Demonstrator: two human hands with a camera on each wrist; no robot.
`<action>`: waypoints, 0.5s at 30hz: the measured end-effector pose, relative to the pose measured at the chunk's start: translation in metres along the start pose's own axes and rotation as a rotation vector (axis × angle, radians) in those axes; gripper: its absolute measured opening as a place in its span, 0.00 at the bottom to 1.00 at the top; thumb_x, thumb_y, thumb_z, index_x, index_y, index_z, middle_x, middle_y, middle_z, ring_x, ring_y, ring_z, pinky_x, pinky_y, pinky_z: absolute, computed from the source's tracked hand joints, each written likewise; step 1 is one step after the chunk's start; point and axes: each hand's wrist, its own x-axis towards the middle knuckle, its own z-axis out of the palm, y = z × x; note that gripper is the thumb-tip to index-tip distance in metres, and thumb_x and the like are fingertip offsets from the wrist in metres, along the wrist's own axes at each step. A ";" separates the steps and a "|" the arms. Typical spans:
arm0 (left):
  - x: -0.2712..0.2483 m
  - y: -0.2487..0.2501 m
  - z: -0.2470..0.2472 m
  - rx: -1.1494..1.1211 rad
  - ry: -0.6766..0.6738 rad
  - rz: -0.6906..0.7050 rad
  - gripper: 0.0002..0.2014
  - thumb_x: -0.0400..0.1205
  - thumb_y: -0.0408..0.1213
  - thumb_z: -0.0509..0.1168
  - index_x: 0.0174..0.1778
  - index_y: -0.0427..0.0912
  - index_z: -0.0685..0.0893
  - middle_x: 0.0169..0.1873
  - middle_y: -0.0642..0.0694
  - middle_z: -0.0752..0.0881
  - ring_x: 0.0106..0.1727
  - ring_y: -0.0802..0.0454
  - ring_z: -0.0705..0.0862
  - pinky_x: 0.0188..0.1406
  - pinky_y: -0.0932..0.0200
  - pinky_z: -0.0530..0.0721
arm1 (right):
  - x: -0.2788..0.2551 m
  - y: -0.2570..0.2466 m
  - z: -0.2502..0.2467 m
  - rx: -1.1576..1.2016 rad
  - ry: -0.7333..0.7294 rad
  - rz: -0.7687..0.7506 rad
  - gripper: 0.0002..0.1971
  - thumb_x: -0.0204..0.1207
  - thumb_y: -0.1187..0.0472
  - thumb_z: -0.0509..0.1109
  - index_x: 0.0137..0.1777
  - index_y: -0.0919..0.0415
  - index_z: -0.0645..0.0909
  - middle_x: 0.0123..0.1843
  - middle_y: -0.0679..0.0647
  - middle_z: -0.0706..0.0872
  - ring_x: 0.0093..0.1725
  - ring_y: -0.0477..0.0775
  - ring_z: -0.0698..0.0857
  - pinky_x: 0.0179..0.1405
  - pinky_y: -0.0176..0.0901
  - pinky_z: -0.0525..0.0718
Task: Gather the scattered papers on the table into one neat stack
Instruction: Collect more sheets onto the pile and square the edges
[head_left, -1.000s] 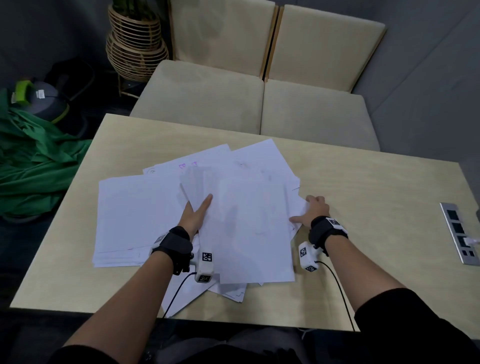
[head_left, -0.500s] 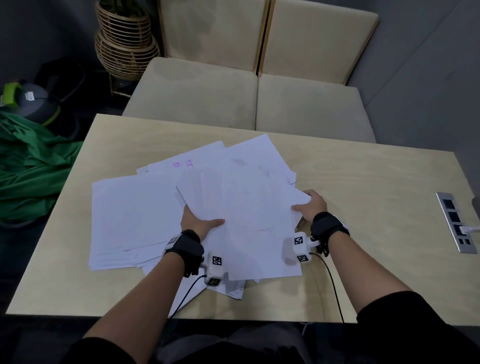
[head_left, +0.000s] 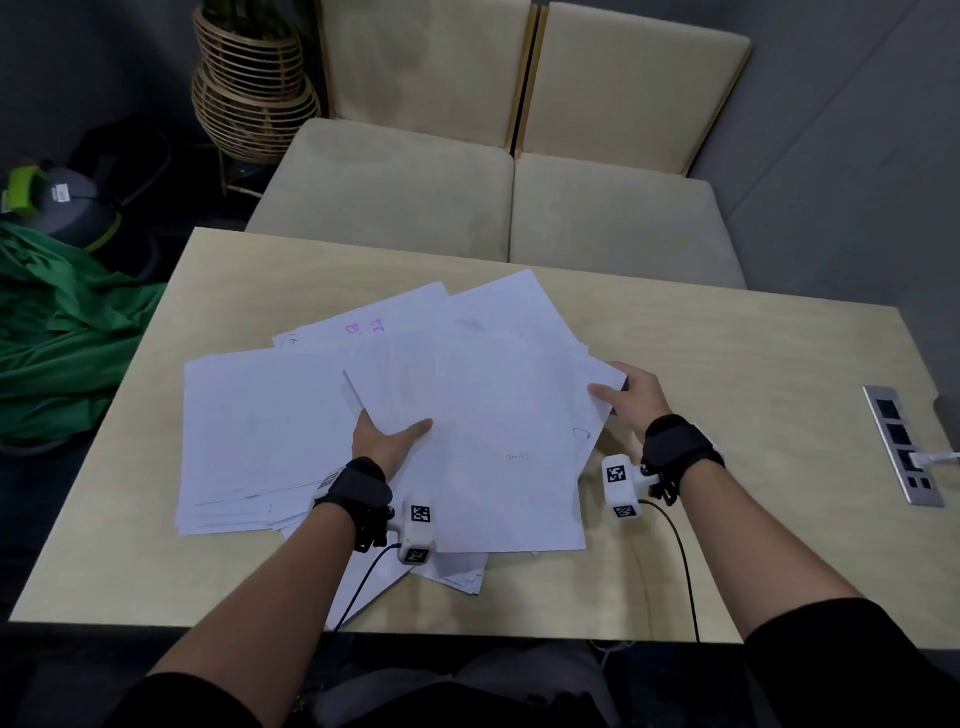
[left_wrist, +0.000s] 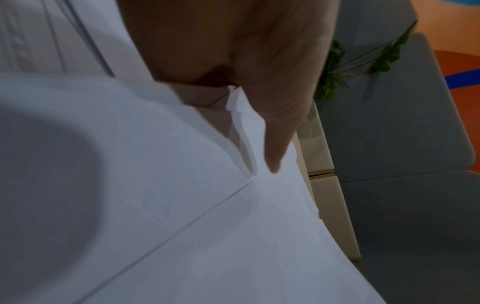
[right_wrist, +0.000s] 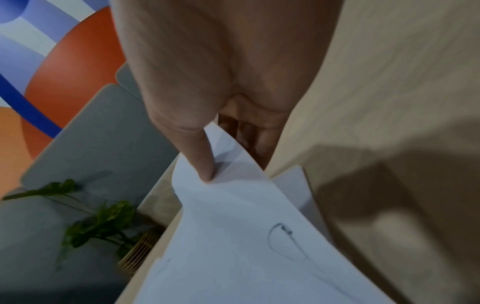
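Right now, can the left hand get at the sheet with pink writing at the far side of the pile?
Probably yes: the sheet with pink writing lies uncovered beyond the left hand, but that hand already grips the top sheets.

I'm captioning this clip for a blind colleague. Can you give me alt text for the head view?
Two hands gather a loose pile of white papers on a light wood table: the left hand grips the pile's middle, the right hand its right edge. Beige seats stand beyond the table.

Both hands, left hand (head_left: 387, 441) and right hand (head_left: 631, 400), grip overlapping papers (head_left: 483, 415) on the table (head_left: 753, 364)
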 end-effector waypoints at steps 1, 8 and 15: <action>-0.003 0.001 0.002 -0.010 0.002 0.000 0.43 0.60 0.47 0.88 0.69 0.43 0.76 0.61 0.46 0.86 0.62 0.44 0.86 0.67 0.44 0.84 | -0.002 -0.004 0.005 0.023 -0.051 0.002 0.13 0.77 0.69 0.74 0.61 0.60 0.85 0.52 0.54 0.91 0.52 0.59 0.89 0.48 0.50 0.89; -0.013 -0.002 0.010 0.061 0.038 -0.023 0.58 0.51 0.42 0.91 0.75 0.43 0.67 0.66 0.45 0.82 0.67 0.42 0.82 0.70 0.40 0.81 | -0.008 -0.011 0.040 -0.127 -0.294 0.047 0.12 0.75 0.72 0.74 0.59 0.66 0.87 0.57 0.61 0.90 0.50 0.57 0.88 0.58 0.56 0.87; -0.009 0.005 0.001 0.065 0.007 -0.010 0.51 0.56 0.39 0.89 0.73 0.41 0.70 0.65 0.43 0.83 0.66 0.42 0.83 0.70 0.40 0.82 | 0.005 -0.009 0.004 -0.090 -0.045 -0.007 0.10 0.83 0.65 0.68 0.60 0.59 0.86 0.59 0.56 0.90 0.58 0.59 0.88 0.63 0.58 0.84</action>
